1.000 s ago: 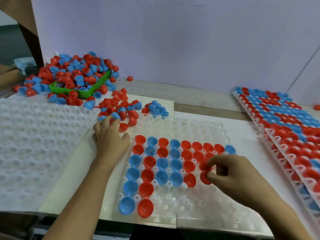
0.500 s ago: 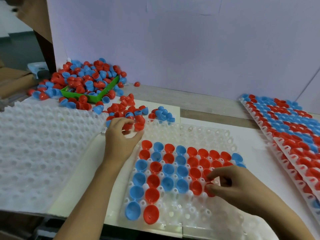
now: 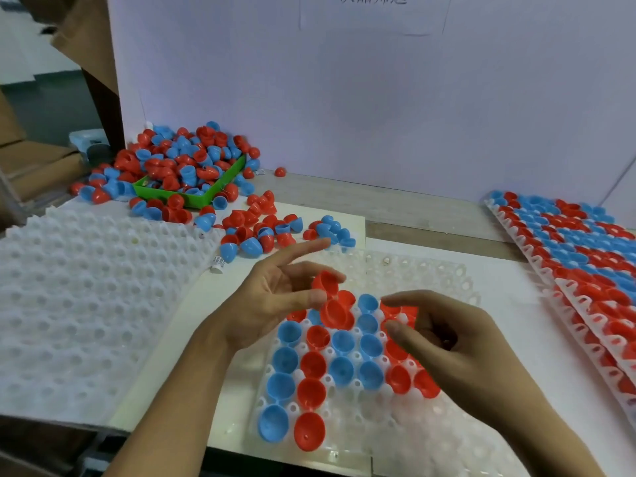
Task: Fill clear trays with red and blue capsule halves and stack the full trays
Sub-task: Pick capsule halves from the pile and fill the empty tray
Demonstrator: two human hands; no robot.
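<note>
A clear tray [image 3: 426, 270] lies in front of me, its left part filled with red and blue capsule halves [image 3: 340, 370]. My left hand [image 3: 275, 304] hovers over the tray's upper left and pinches two red capsule halves [image 3: 330, 297] between thumb and fingers, the index finger stretched out. My right hand [image 3: 444, 342] floats above the tray's middle with thumb and fingers loosely curved and nothing visible in them. Loose red and blue halves [image 3: 272, 232] lie just behind the tray.
A green bin [image 3: 192, 197] heaped with capsule halves stands at the back left. A white foam sheet with dimples [image 3: 79, 297] covers the left side. Filled trays [image 3: 585, 256] lie stacked at the right. A pale wall closes the back.
My left hand left the loose pile and came back over the tray holding red halves. My right hand lifted off the tray row where it had set a red half.
</note>
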